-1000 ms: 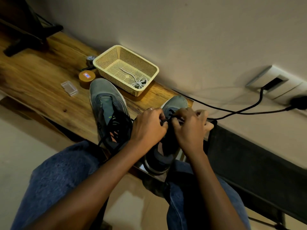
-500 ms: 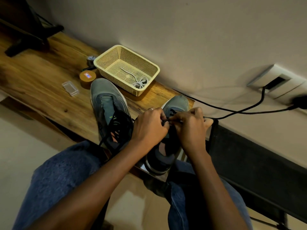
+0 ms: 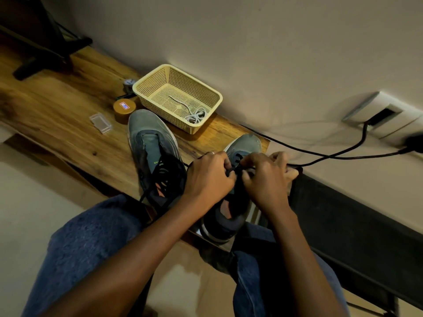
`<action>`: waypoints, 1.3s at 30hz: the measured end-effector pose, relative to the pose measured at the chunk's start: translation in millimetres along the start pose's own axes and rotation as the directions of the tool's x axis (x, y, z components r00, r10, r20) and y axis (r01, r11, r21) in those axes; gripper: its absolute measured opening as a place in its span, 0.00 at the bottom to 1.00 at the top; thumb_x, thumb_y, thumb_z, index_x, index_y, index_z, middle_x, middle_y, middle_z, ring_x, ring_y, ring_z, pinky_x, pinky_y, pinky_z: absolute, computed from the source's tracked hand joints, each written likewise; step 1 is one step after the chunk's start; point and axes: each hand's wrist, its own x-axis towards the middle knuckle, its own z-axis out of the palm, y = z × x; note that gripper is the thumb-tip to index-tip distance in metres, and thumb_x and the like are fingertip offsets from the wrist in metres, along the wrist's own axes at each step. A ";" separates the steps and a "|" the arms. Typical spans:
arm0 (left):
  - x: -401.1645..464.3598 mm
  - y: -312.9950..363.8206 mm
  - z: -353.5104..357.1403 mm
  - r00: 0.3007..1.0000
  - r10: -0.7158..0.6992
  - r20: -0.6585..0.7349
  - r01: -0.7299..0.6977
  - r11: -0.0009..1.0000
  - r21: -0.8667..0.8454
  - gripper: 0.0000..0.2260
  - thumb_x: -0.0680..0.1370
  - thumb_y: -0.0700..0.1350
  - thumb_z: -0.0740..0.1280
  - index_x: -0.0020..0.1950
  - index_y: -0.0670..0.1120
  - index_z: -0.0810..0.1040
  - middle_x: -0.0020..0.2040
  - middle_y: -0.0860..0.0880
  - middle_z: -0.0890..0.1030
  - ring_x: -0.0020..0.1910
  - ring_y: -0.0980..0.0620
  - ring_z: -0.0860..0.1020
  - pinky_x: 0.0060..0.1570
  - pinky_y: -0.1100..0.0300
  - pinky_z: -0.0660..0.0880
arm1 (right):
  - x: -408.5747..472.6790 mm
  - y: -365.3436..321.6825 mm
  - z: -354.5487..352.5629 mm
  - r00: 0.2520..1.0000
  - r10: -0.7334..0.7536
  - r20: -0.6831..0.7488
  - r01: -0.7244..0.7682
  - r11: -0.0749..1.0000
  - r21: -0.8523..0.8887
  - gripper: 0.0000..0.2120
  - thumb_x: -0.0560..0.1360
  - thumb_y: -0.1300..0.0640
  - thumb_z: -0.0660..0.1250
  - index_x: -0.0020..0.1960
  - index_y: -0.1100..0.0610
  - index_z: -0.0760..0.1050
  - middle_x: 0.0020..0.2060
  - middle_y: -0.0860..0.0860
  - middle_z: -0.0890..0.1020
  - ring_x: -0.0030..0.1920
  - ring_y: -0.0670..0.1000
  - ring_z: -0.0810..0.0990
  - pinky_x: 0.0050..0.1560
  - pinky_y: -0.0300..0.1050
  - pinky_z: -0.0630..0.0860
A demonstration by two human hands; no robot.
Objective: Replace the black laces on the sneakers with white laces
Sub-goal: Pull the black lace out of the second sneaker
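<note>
Head: perforated rectangular plastic basket [image 3: 146, 91]

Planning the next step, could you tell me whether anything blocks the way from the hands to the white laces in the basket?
Nothing visible does: the white laces lie uncovered in the open basket, beyond both hands.

Two grey sneakers sit on the wooden tabletop [image 3: 68, 115], toes toward its wall edge: the left sneaker [image 3: 155, 156] with loosened black laces [image 3: 164, 177], the right sneaker [image 3: 238, 197] at the near right corner, heel overhanging the edge. White laces [image 3: 194, 115] lie bunched in the cream basket [image 3: 160, 76] by the wall edge.
</note>
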 end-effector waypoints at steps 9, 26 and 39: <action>1.4 -0.3 0.3 1.000 -0.001 -0.007 0.001 1.000 -0.006 0.05 0.74 0.50 0.69 0.45 0.51 0.77 0.43 0.53 0.80 0.46 0.49 0.79 0.41 0.58 0.73 | -2.1 -4.5 3.7 0.996 -0.058 0.066 0.065 0.993 -0.099 0.08 0.75 0.49 0.67 0.52 0.50 0.81 0.56 0.49 0.76 0.61 0.56 0.60 0.53 0.51 0.59; 1.2 0.2 0.5 1.000 -0.002 -0.003 0.002 0.999 -0.032 0.05 0.74 0.51 0.70 0.46 0.51 0.77 0.43 0.53 0.81 0.47 0.49 0.79 0.40 0.60 0.69 | -3.5 -11.6 4.6 0.999 -0.002 -0.052 -0.003 0.995 -0.095 0.06 0.74 0.54 0.68 0.50 0.54 0.80 0.51 0.51 0.80 0.61 0.55 0.61 0.47 0.50 0.52; -0.5 -1.7 -1.0 1.000 -0.010 -0.015 0.010 0.999 -0.031 0.05 0.73 0.50 0.70 0.45 0.52 0.77 0.43 0.52 0.81 0.47 0.49 0.79 0.39 0.60 0.70 | -3.0 -7.5 7.4 0.998 -0.049 0.037 0.050 0.998 -0.028 0.10 0.75 0.52 0.67 0.56 0.50 0.76 0.56 0.48 0.77 0.60 0.55 0.62 0.54 0.55 0.64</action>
